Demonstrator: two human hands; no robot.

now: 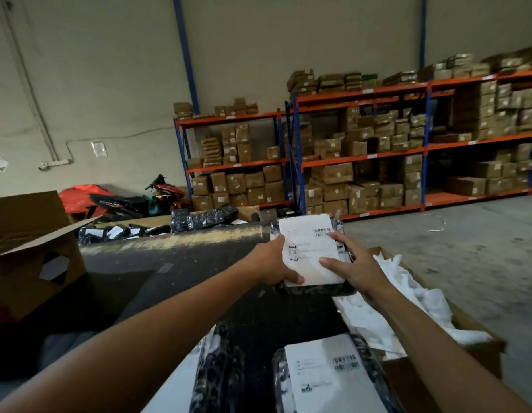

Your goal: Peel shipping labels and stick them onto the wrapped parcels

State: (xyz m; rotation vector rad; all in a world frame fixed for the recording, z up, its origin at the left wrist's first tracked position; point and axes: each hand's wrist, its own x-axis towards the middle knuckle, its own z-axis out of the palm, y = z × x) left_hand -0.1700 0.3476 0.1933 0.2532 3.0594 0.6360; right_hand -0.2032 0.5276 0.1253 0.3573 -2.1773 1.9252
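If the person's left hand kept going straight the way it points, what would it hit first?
Probably nothing new: the left hand already grips the black-wrapped parcel with the white shipping label. Beyond it, perhaps bare concrete floor; depth is unclear.

orange-and-blue shelving racks (363,158) line the far wall, packed with brown cardboard boxes (238,186) stacked on every level. a red-and-black motorbike (157,195) is parked near the left end of the racks, with a red cover (75,198) heaped just beside it. an open cardboard carton (26,248) stands at the left, one flap hanging out. a power strip (54,163) is fixed to the pale wall, its cable running up. the grey concrete floor (482,248) spreads out on the right.
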